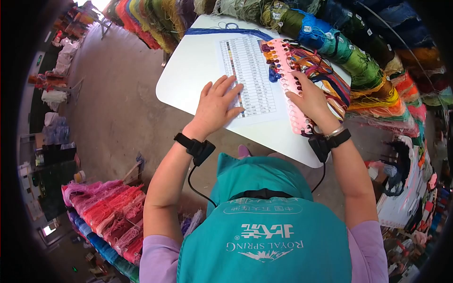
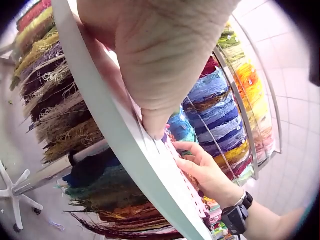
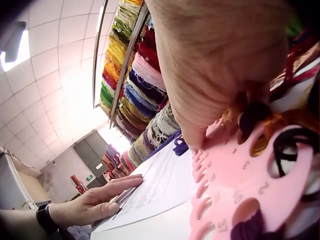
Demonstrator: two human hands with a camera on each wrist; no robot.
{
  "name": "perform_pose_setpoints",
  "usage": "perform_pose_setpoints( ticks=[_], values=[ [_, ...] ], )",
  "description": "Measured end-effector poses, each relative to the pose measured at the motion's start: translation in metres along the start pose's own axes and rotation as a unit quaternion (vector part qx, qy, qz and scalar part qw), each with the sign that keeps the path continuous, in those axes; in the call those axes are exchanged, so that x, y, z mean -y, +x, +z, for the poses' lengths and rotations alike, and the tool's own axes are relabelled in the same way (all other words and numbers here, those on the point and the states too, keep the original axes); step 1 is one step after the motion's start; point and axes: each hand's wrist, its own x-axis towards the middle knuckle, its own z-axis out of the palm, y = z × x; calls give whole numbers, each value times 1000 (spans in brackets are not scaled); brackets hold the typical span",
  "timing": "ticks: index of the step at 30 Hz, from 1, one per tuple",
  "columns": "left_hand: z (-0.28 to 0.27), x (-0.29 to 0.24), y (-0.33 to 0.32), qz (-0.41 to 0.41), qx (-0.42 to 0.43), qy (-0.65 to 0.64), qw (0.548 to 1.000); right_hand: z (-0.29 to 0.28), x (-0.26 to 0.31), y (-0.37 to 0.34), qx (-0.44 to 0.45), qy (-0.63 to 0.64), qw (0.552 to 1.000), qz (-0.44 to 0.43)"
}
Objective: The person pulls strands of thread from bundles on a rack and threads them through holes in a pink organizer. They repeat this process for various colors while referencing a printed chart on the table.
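A printed sheet (image 1: 257,89) with a table of rows and a strip of colours lies on the white table. The left hand (image 1: 215,106) rests on its left part with fingers spread. To the right lies a pink perforated card (image 1: 295,111) with numbered holes, colourful threads (image 1: 318,70) looped through it. The right hand (image 1: 311,101) lies over the card's middle, thumb and fingertips touching it; in the right wrist view the hand (image 3: 220,75) hides its fingertips. In the left wrist view the left thumb (image 2: 154,120) presses down on the sheet.
A blue thread bundle (image 1: 226,32) lies along the far edge of the white table (image 1: 177,85). Racks of coloured yarn (image 1: 363,70) stand behind and to the right. More yarn (image 1: 111,212) hangs at the lower left, by the concrete floor (image 1: 122,104).
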Motion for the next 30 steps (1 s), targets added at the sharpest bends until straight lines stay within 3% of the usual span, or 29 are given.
perform_pose_setpoints(
  ticks=[5,11,14,17,21,25,30],
  values=[
    [-2,5,3,9,2,-4,1000,-7,7,4,34,-85,996,4],
    [-4,13,7,16,7,-6,1000,-20,19,15,105,-100,989,8],
    [-6,15,10,0,16,0,1000,-17,10,23,102,-75,992,-21],
    [-11,19,12,-20,32,17,999,-3,-12,33,72,27,994,-79],
    [-17,29,21,-23,46,22,998,-11,-6,41,145,78,986,-27],
    [-21,43,33,-3,61,21,998,-2,-10,50,131,82,987,-47],
    [-20,68,54,34,89,-6,995,-3,-1,64,169,84,982,12]
  ],
)
